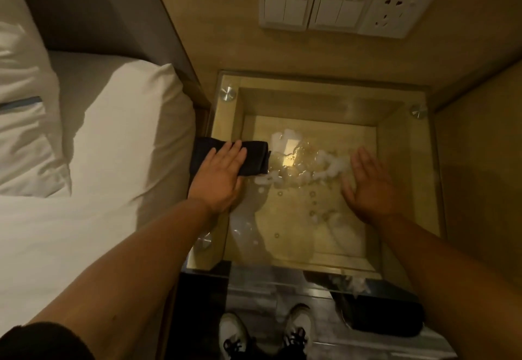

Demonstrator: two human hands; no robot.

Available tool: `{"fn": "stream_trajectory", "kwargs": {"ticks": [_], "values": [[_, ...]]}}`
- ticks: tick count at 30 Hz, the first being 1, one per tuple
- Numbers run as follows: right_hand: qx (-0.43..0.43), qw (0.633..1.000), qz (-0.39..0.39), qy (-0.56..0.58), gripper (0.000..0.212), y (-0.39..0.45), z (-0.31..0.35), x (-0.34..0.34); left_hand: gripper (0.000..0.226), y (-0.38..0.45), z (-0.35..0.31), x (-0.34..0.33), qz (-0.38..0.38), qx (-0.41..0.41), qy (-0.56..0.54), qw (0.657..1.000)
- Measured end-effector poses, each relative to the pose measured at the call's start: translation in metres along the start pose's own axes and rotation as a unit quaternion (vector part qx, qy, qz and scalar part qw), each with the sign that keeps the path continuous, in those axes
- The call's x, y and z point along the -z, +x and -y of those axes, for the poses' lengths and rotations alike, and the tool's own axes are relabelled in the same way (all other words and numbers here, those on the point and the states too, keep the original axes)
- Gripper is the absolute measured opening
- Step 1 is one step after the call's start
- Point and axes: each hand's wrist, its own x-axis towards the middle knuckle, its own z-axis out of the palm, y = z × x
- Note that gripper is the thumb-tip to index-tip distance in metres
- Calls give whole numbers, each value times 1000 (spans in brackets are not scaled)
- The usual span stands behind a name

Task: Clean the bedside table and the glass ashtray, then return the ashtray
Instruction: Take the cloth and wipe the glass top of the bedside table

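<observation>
On the left side of the glass tabletop (401, 249), beside the bed (84, 218), the left hand (219, 174) lies flat with fingers spread on a folded dark cloth (254, 159), pressing it down rather than gripping it. The cloth's long axis runs left to right, and its right end touches the patch of white foam (333, 166) and droplets spread across the middle of the glass. So the foam lies directly to the right of the cloth, in line with its length; a sweep to the right would likely carry it through the mess. The left hand is plainly the nearer one to the cloth.

The right hand (370, 187) is open and empty, palm down at the right edge of the foam, fingers loose; whether it touches the glass I cannot tell.

No glass ashtray shows anywhere on the tabletop or elsewhere in view, so it seems to be set aside out of frame, with the wiping stage under way.
</observation>
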Motion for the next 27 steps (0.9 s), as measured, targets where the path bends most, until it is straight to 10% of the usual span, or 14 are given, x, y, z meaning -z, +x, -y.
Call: {"fn": "stream_trajectory", "kwargs": {"ticks": [21,24,27], "values": [[-3,1000,8,16,72,-3,0,3,52,-198,-71,-55,-9,31,-22,999],[-1,1000,7,19,74,-3,-1,2,36,-200,-90,-31,-43,142,-119,982],[-5,1000,22,21,75,-2,-2,2,18,-170,-102,4,-75,312,-316,893]]}}
